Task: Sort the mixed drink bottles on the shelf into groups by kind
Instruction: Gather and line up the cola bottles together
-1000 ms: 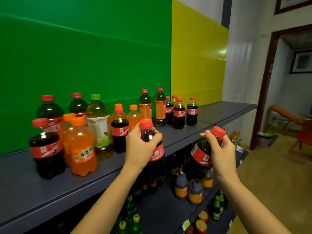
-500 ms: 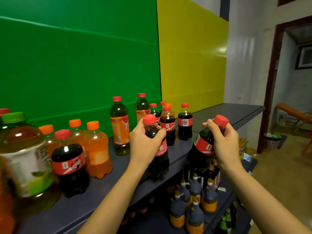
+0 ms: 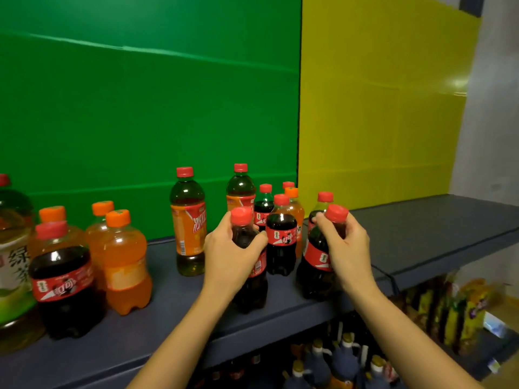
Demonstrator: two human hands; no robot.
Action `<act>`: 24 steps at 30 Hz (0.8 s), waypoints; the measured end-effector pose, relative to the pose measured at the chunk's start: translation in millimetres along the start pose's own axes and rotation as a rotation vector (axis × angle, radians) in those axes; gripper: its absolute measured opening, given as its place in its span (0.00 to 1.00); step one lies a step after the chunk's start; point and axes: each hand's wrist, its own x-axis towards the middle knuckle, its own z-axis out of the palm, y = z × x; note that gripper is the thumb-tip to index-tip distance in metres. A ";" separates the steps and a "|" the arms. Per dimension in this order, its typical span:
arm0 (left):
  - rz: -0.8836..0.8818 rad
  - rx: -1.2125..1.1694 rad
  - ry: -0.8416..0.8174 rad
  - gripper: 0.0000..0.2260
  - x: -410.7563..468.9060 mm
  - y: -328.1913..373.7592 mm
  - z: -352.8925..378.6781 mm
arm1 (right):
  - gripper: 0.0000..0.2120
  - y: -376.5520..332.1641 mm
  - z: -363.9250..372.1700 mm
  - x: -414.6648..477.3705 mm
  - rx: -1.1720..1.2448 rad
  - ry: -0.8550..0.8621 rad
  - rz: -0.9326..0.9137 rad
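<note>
My left hand (image 3: pixel 230 255) grips a small cola bottle (image 3: pixel 252 287) with a red cap, standing near the front of the grey shelf (image 3: pixel 421 234). My right hand (image 3: pixel 346 251) holds a second cola bottle (image 3: pixel 316 265) by its neck, slightly tilted, just right of the first. Right behind them stands a cluster of cola bottles (image 3: pixel 280 240). Two tall tea bottles with orange labels (image 3: pixel 188 223) stand against the green wall.
At the left stand several orange soda bottles (image 3: pixel 123 262), another cola bottle (image 3: pixel 63 282) and a large green tea bottle (image 3: pixel 14 262). The shelf's right stretch runs along the yellow wall. A lower shelf holds dark bottles (image 3: pixel 342 360) and packets (image 3: pixel 449 310).
Both hands have carried their cola bottles forward and down onto the shelf, beside the cola cluster. The view has shifted to the right along the shelf.
</note>
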 end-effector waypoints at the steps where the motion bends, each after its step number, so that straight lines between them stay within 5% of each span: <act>1: -0.012 0.025 0.033 0.07 -1.1 -0.7 3.8 | 0.05 3.4 -0.4 4.8 0.009 -0.039 0.010; 9: -0.081 0.168 0.185 0.07 -4.7 0.4 25.3 | 0.03 23.0 2.5 27.5 0.043 -0.210 -0.025; 24: -0.135 0.266 0.102 0.10 18.6 -20.5 32.3 | 0.22 43.2 17.5 32.0 -0.038 -0.204 -0.193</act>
